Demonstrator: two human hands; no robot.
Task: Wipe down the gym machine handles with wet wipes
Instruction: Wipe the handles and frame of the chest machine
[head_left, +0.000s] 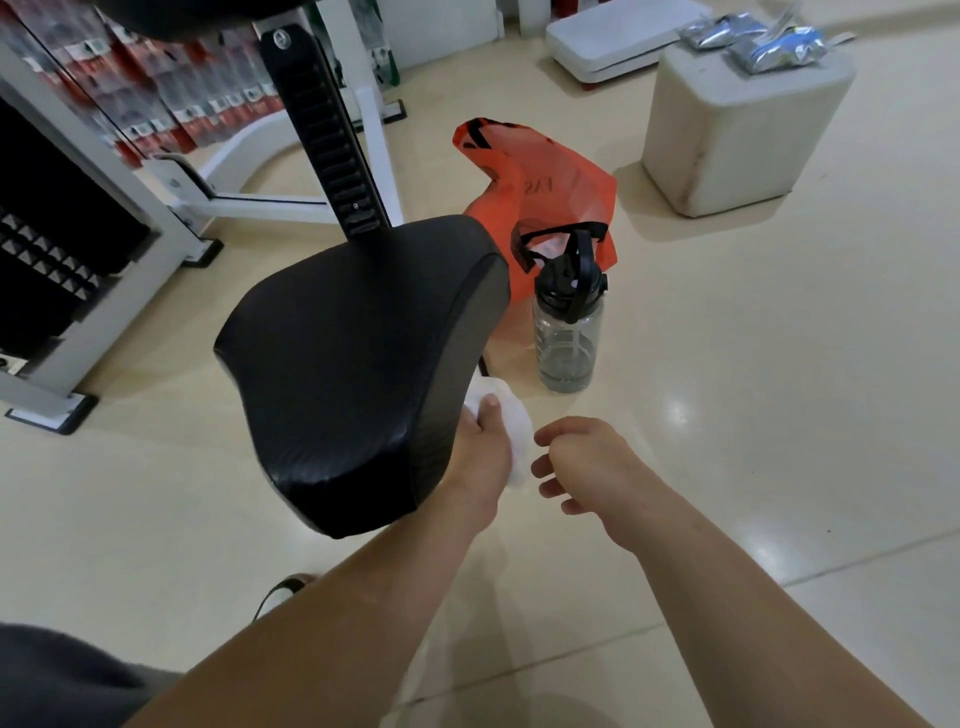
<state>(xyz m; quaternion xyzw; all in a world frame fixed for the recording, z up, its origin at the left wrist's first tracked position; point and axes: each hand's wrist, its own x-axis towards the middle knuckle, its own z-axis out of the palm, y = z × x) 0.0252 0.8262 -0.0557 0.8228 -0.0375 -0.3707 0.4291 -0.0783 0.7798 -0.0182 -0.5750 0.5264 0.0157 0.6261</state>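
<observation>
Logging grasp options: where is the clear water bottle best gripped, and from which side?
Likely round the water bottle at its clear body, from the right: it stands upright, the seat and orange bag crowd its left and back, and the right hand holds nothing.

My left hand (480, 457) reaches forward and grips a white wipe (517, 431), thumb pressed on top; its fingers are hidden. My right hand (582, 462) hovers just beside it, back upward, fingers loosely curled, holding nothing. Both forearms are bare and stretched ahead.
</observation>
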